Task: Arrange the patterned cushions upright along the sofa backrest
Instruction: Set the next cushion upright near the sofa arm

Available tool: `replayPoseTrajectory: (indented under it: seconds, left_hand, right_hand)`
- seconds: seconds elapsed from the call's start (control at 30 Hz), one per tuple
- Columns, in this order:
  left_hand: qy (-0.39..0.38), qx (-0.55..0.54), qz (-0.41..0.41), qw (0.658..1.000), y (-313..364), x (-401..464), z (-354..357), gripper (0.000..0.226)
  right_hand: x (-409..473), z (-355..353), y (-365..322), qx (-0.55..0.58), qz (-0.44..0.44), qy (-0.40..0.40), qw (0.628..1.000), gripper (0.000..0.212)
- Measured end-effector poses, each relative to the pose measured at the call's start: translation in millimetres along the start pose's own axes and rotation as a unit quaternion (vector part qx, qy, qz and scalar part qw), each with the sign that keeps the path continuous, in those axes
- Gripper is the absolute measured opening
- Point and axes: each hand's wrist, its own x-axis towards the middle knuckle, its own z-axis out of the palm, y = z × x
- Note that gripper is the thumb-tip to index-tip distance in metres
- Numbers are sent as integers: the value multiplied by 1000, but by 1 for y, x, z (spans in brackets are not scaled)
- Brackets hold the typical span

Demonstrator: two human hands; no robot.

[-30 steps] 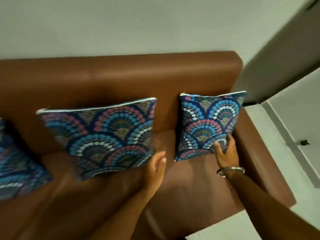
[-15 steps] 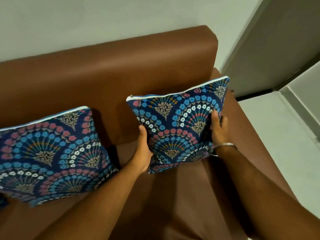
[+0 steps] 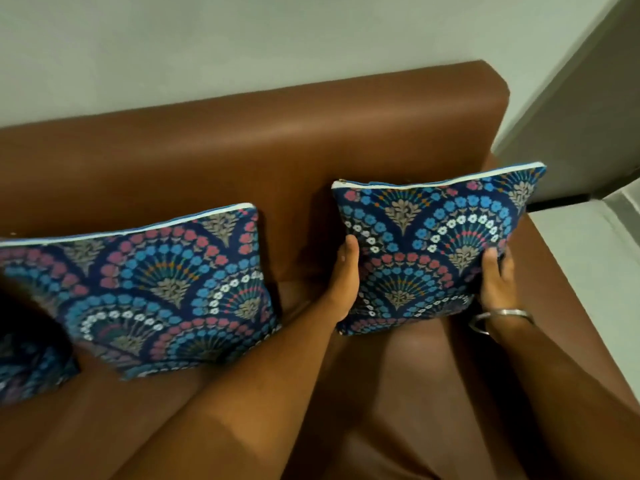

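Note:
A brown leather sofa runs across the view. The right patterned cushion, blue with fan motifs, stands upright near the backrest at the sofa's right end. My left hand grips its left edge and my right hand, with a metal bangle on the wrist, grips its right edge. A middle cushion of the same pattern leans against the backrest to the left. A third cushion shows partly at the left edge.
The sofa's right armrest lies just beyond the held cushion. A pale wall rises behind the backrest. Light floor and a grey door or panel are at the right. Bare seat leather shows in front.
My left hand moved from beside the middle cushion to the right cushion's left edge, joining my right hand on it. The cushion now stands squarer to the backrest, and the view shifted.

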Motion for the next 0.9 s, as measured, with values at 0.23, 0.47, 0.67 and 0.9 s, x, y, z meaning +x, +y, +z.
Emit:
replayPoseTrajectory:
  seconds: [0.23,0.47,0.67,0.9]
  left_hand:
    - [96,164,-55,980,-97,-165,-211,21]
    - [334,104,-101,932,-24,-217,-415,56]
    - [153,-50,-101,982,45,-186,-409,77]
    - [124,-78,-87,985,40,-176,-390,104]
  right_hand:
    - [-175,89,50,-159,75,-191,966,116]
    - [-217,232,-15,-115,152,-262,946,89]
    - [-220,293,-41,-18,204,-245,948,92]
    - [-212,297,-43,-111,148,-151,971,66]
